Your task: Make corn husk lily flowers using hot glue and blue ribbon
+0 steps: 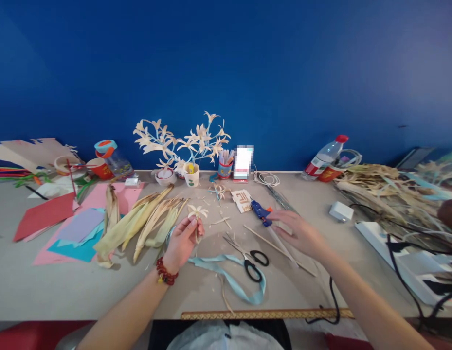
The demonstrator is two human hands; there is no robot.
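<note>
My left hand [185, 239], with a red bead bracelet at the wrist, is closed on a small cream husk flower [197, 211] and holds it upright above the table. My right hand [298, 232] reaches over the table with its fingers stretched out at the blue glue gun [261, 214]; I cannot make out whether they grip it. Black-handled scissors [249, 260] and a light blue ribbon [233, 277] lie between my hands. A thin wooden stick [280, 250] runs under my right hand.
Dried corn husks [145, 221] and coloured paper sheets [80, 226] lie at the left. A vase of husk flowers [185, 146], cups and a water bottle [324, 156] stand along the blue wall. A husk pile [379, 187], white charger [341, 211] and black cables sit right.
</note>
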